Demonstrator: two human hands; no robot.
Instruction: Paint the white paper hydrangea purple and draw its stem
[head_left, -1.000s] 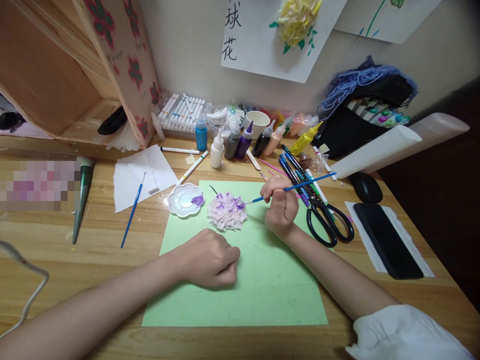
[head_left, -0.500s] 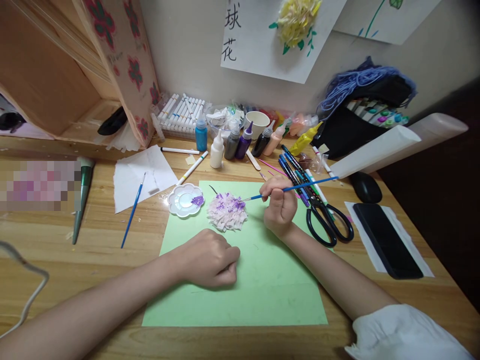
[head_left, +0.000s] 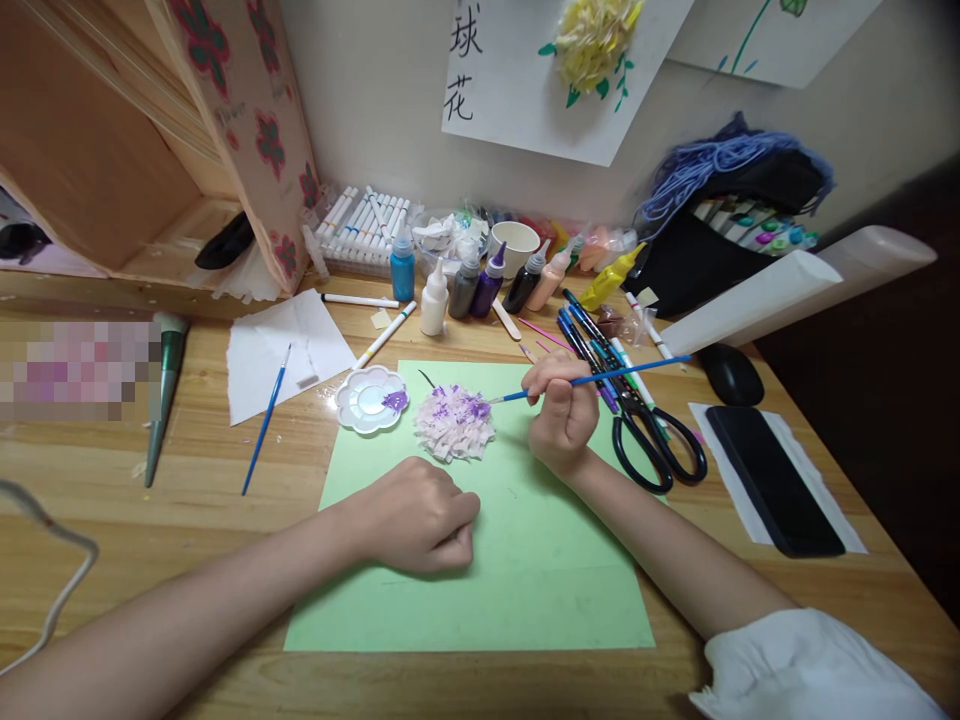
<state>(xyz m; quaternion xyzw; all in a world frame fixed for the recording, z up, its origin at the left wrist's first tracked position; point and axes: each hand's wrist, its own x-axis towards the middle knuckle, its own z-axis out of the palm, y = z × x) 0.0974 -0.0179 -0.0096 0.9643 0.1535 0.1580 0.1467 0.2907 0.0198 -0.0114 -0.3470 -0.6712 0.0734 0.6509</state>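
My right hand (head_left: 562,412) is closed around a blue paintbrush (head_left: 622,371). The brush tip meets the right edge of a ruffled paper flower (head_left: 454,428), pale pink with purple paint over its upper part. That flower lies on a light green sheet of paper (head_left: 480,600). Below it, my left hand (head_left: 424,515) rests on the sheet in a loose fist; its finger undersides are hidden, and nothing shows in it. A white flower-shaped palette (head_left: 360,421), with a purple paint dab in one well, sits left of the flower, partly over the sheet's edge.
Several paint bottles (head_left: 487,285) line the back, beside a paper cup (head_left: 516,248) and a marker box (head_left: 364,230). Black-handled scissors (head_left: 660,448) and pens lie right. A phone (head_left: 776,480) and mouse (head_left: 731,375) are farther right. A second brush (head_left: 264,425) lies left.
My right hand has shifted very slightly right, and the paintbrush with it; its tip is still at the flower's edge. My left hand has stayed put.
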